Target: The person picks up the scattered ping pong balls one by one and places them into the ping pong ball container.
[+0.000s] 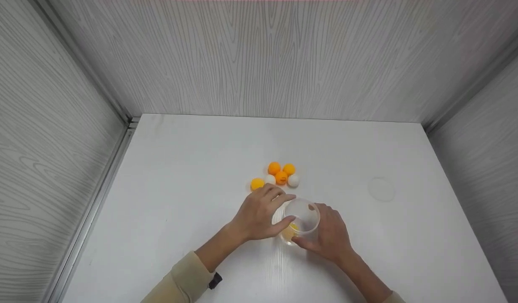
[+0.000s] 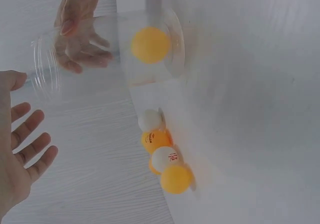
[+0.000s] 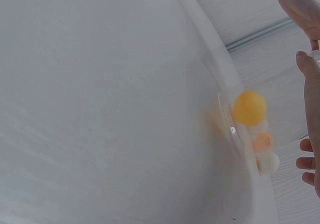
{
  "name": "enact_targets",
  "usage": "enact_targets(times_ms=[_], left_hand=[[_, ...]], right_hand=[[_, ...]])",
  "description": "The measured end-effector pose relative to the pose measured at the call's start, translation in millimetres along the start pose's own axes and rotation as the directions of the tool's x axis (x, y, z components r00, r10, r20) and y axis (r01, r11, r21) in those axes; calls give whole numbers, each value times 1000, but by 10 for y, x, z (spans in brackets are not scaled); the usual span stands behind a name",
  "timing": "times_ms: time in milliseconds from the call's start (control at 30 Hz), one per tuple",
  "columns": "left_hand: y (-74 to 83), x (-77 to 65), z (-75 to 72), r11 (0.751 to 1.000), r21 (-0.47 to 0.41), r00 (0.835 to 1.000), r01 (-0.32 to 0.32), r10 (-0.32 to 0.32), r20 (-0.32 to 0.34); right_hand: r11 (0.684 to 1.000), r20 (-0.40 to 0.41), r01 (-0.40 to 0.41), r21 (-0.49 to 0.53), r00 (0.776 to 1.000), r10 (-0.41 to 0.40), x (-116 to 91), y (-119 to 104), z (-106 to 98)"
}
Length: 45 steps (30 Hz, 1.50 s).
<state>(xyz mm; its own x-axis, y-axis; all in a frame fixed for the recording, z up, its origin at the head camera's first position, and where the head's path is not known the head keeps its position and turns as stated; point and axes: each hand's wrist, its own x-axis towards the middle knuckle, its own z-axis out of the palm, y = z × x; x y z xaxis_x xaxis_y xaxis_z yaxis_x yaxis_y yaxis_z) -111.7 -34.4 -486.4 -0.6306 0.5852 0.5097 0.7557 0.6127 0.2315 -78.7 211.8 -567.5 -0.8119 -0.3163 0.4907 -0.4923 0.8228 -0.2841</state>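
A clear plastic jar (image 1: 301,215) stands upright on the white table, with one orange ping-pong ball (image 2: 150,45) at its bottom. My right hand (image 1: 332,231) holds the jar from the right, thumb at the front and fingers round the far side. To the left of the rim is my left hand (image 1: 259,214), fingers spread and fairly straight, with the thumb close to the rim; nothing is in its grasp. Just beyond the left hand lies a cluster of orange ping-pong balls (image 1: 274,168) and white ping-pong balls (image 1: 293,180), some bearing printed marks.
A thin, clear round piece (image 1: 381,189), perhaps a lid, lies flat on the right part of the table (image 1: 191,151). Grey wood-grain panels (image 1: 259,59) enclose the table at the back and both sides.
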Motion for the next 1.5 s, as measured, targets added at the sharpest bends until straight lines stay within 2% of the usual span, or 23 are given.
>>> enact_targets(times_ms=[267, 433, 600, 833, 1033, 1200, 1333, 1500], left_hand=[[-108, -20, -52, 1000, 23, 1000, -7, 7, 0], [-184, -29, -73, 999, 46, 1000, -3, 3, 9], [-295, -80, -66, 999, 53, 1000, 10, -11, 19], [-489, -142, -65, 999, 43, 999, 26, -28, 47], [-655, -176, -39, 996, 19, 996, 85, -85, 33], [-736, -205, 15, 993, 38, 993, 112, -113, 17], [-803, -236, 88, 989, 54, 990, 139, -141, 31], [-903, -274, 193, 978, 60, 977, 201, -204, 57]], right_hand=[[998, 15, -40, 41, 999, 40, 1, -18, 0], [999, 8, -29, 44, 1000, 29, -2, -14, -1], [999, 17, -25, 42, 1000, 24, -10, -19, -2], [997, 43, -65, 45, 997, 63, -21, -29, -1], [996, 40, -77, 44, 996, 75, -19, -35, -12], [997, 30, -64, 38, 998, 63, -18, -40, -31], [998, 31, -58, 31, 998, 57, -19, -42, -40], [998, 35, -57, 28, 998, 56, -19, -45, -37]])
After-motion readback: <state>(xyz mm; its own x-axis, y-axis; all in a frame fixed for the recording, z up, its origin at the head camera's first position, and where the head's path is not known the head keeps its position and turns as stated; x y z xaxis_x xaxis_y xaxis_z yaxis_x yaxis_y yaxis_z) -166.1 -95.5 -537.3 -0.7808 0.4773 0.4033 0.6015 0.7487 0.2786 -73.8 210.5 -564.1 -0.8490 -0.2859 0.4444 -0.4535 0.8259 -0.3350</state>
